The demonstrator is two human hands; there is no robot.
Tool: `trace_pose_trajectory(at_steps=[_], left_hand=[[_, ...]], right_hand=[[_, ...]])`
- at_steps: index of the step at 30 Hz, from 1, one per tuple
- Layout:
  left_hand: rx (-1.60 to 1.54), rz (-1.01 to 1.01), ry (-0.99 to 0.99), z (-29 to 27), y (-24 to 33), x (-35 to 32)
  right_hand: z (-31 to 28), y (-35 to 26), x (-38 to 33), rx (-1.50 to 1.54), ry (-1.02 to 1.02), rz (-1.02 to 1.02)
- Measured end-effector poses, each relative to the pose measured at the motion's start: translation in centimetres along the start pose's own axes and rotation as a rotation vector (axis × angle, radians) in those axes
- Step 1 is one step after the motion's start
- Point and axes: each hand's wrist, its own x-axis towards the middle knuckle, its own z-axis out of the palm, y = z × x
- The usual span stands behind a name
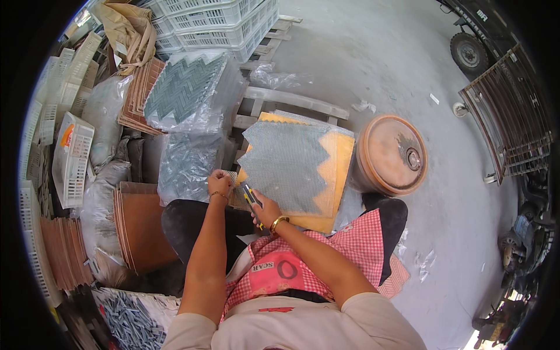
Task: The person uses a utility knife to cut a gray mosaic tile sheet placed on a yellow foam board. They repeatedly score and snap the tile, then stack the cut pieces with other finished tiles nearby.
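Observation:
A grey-green mosaic tile sheet (286,166) with zigzag side edges lies on a yellow board (344,169) in front of me, covered by a pale mesh that extends past the tiles. My right hand (266,211) grips a utility knife (250,195) with a black and yellow body, its front end pointing up and left at the sheet's lower left edge. At that same edge, my left hand (219,182) is closed in a pinch on a loose edge of mesh (234,177). The fingertips partly hide the mesh there, and the blade itself is too small to make out.
Stacked herringbone tile sheets (184,87) in clear plastic stand left of the board. A lidded brown drum (391,154) stands to its right. White crates (216,26) sit on a pallet behind. Loose tile strips (131,321) fill the lower left, and a metal trolley (507,116) stands far right.

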Motion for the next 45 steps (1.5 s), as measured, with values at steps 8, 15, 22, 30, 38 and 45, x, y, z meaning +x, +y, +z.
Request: trace_pose_trajectory(at_steps=[8, 15, 22, 30, 38, 45], left_hand=[[-0.164, 0.019, 0.036, 0.5, 0.3, 0.0], [-0.093, 0.039, 0.167, -2.7, 1.1, 1.4], [0.848, 0.013, 0.125, -0.8, 2.0, -5.1], [0.931, -0.060, 0.069, 1.3, 0.6, -7.4], [0.772, -0.019, 0.246, 1.6, -1.0, -5.5], [0.867, 0.237, 0.151, 4.4, 1.5, -0.6]], right_hand=[[1.6, 1.9, 1.1, -0.062, -0.134, -0.067], [-0.2, 1.6, -2.1, -0.202, -0.253, -0.151], [-7.5, -2.1, -3.7, -0.193, 0.076, -0.128], [-15.9, -7.3, 8.5, -0.967, 0.468, -0.408], [-20.5, -8.1, 10.9, -1.085, 0.348, -0.163], [-22.2, -2.0, 3.2, -1.050, 0.623, -0.292]])
